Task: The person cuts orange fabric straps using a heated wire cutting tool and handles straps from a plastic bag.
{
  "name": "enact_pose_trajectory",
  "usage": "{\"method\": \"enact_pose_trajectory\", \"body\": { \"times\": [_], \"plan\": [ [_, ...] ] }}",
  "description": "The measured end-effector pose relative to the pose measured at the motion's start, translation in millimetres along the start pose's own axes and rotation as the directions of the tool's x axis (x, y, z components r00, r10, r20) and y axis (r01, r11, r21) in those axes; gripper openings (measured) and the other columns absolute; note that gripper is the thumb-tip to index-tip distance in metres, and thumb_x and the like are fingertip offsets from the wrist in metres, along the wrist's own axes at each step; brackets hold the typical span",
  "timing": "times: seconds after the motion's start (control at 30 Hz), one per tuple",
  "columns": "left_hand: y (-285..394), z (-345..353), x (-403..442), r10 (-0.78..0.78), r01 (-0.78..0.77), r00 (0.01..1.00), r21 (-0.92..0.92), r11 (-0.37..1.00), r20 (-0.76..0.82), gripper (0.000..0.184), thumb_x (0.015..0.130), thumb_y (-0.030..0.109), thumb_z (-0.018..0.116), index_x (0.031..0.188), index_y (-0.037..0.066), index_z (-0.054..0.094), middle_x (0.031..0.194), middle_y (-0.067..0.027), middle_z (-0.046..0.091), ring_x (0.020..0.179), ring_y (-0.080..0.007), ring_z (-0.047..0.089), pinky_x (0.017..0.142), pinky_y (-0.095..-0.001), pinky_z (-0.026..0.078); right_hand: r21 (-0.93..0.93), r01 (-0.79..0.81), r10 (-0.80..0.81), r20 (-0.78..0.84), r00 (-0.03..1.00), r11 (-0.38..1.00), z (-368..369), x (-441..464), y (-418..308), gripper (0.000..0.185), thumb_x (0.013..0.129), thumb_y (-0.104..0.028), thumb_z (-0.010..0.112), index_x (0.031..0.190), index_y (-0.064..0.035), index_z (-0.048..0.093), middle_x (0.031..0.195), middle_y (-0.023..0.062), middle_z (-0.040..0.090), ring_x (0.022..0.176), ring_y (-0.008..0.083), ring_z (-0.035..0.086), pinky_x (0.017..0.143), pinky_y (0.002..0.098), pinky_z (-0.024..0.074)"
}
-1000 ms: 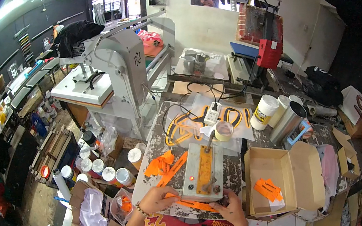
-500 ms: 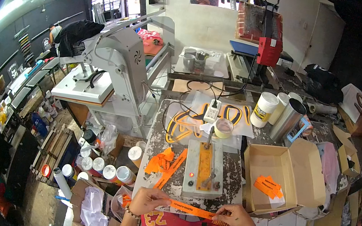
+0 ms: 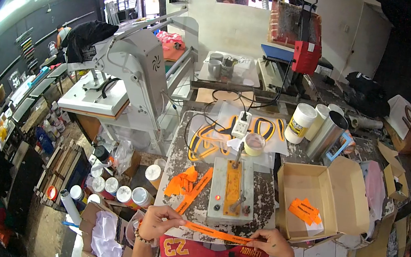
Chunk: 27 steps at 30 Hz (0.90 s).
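An orange printed strip (image 3: 217, 233) is stretched between my two hands, just in front of a grey box-shaped device (image 3: 218, 188) with a lit red lamp. My left hand (image 3: 159, 223) pinches the strip's left end. At the other end, the fingers of my right hand (image 3: 270, 242) are closed on it. More orange strips (image 3: 194, 192) lie on the worn table (image 3: 176, 150), left of the device. Orange pieces (image 3: 305, 211) rest inside the open cardboard box (image 3: 301, 177) on the right.
Beyond the device are a tape roll (image 3: 254, 144), a power strip (image 3: 241, 125) and yellow-black cutouts. A white tub (image 3: 300, 123) and a metal cylinder (image 3: 327, 137) stand at the back right. Several paint containers (image 3: 124, 194) are at the left, near a large press (image 3: 133, 81).
Both hands have drawn back from the device's front edge toward my lap with the orange strip, then risen slightly. The strip now hangs stretched, away from the device.
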<state>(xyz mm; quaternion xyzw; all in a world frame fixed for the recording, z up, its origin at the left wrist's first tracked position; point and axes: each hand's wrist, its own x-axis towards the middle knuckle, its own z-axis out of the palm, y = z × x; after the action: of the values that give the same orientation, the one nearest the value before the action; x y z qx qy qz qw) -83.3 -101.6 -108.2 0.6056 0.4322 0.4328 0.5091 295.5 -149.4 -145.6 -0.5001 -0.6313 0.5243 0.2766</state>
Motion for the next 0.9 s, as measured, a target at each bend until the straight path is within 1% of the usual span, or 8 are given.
{"method": "enact_pose_trajectory", "body": {
  "times": [0.07,0.3,0.5,0.57,0.67,0.73,0.8,0.9],
  "plan": [
    [-14.8,-6.0,0.8,0.03,-0.031,0.999,-0.04,0.999,-0.032,0.011,0.083,0.004,0.075,0.081,-0.001,0.066,0.078,-0.0091,0.069,0.068,-0.0113,0.064,0.062,-0.0246,0.051,0.081,-0.03,0.031,-0.012,0.999,0.996,-0.9,0.6,3.1,0.022,0.082,-0.018,0.078,0.095,-0.0016,0.071,0.077,0.0068,0.07,0.07,0.0091,0.06,0.064,0.0281,0.049],
    [-5.1,-5.7,2.9,0.12,-0.135,0.99,-0.225,0.965,-0.081,0.014,0.081,-0.003,0.073,0.083,-0.001,0.06,0.081,-0.0117,0.067,0.072,-0.0162,0.064,0.067,-0.0287,0.052,0.039,-0.031,0.031,0.003,1.0,0.999,-1.0,-0.1,-0.3,0.02,0.083,-0.016,0.077,0.095,-0.001,0.071,0.079,0.0064,0.07,0.071,0.0085,0.062,0.064,0.027,0.0492],
    [8.1,-11.1,2.0,0.15,-0.167,0.986,-0.343,0.924,-0.076,0.014,0.081,-0.006,0.073,0.087,-0.002,0.061,0.085,-0.0133,0.067,0.074,-0.0139,0.064,0.067,-0.0258,0.053,0.069,0.029,-0.02,-0.135,0.991,0.997,-6.1,-7.0,-25.3,0.013,0.084,-0.009,0.075,0.092,-0.0002,0.071,0.078,0.0056,0.069,0.068,0.0094,0.062,0.061,0.0251,0.0491],
    [13.7,-15.5,3.2,0.168,-0.17,0.985,-0.349,0.922,-0.038,0.014,0.08,-0.006,0.073,0.087,-0.002,0.061,0.084,-0.013,0.067,0.074,-0.0143,0.065,0.067,-0.0259,0.053,0.165,0.195,-0.175,-0.132,0.976,0.967,-11.2,-10.5,-22.4,0.011,0.085,-0.007,0.073,0.092,0.0003,0.069,0.078,0.0059,0.068,0.067,0.0098,0.062,0.059,0.0248,0.0495],
    [23.8,-16.6,4.7,0.171,-0.165,0.985,-0.322,0.932,-0.01,0.015,0.079,-0.008,0.073,0.086,-0.002,0.061,0.084,-0.012,0.067,0.075,-0.0147,0.064,0.067,-0.0267,0.051,0.181,0.241,-0.2,-0.218,0.955,0.954,-15.1,-18.6,-29.3,0.011,0.086,-0.004,0.072,0.095,-0.0003,0.068,0.078,0.007,0.067,0.065,0.0109,0.062,0.058,0.0263,0.0507],
    [26.1,-12.5,9.4,0.199,-0.202,0.979,-0.28,0.938,-0.037,0.013,0.08,-0.009,0.071,0.086,-0.002,0.061,0.083,-0.0103,0.066,0.073,-0.0136,0.062,0.066,-0.0255,0.05,0.272,0.196,-0.121,-0.27,0.955,0.942,-19.2,-23.0,-32.3,0.014,0.086,-0.002,0.071,0.099,-0.0002,0.067,0.079,0.0081,0.067,0.064,0.0122,0.062,0.058,0.0278,0.0519],
    [35.1,-7.9,11.0,0.178,-0.189,0.982,-0.255,0.948,-0.067,0.013,0.081,-0.008,0.07,0.088,-0.002,0.062,0.082,-0.0076,0.066,0.073,-0.01,0.06,0.064,-0.0219,0.047,0.331,0.28,-0.146,-0.375,0.915,0.901,-19.4,-22.5,-43.6,0.013,0.086,-0.001,0.07,0.099,0.0002,0.067,0.078,0.0082,0.067,0.063,0.0134,0.064,0.056,0.0278,0.0527],
    [34.9,-4.2,7.8,0.134,-0.15,0.987,-0.217,0.965,-0.085,0.012,0.081,-0.007,0.071,0.089,-0.002,0.063,0.083,-0.0076,0.067,0.072,-0.0089,0.061,0.063,-0.0207,0.047,0.317,0.266,-0.09,-0.477,0.874,0.91,-24.6,-30.1,-53.8,0.014,0.086,-0.002,0.07,0.1,0.001,0.066,0.077,0.0076,0.066,0.062,0.014,0.064,0.056,0.0268,0.0538]
  ]
}}
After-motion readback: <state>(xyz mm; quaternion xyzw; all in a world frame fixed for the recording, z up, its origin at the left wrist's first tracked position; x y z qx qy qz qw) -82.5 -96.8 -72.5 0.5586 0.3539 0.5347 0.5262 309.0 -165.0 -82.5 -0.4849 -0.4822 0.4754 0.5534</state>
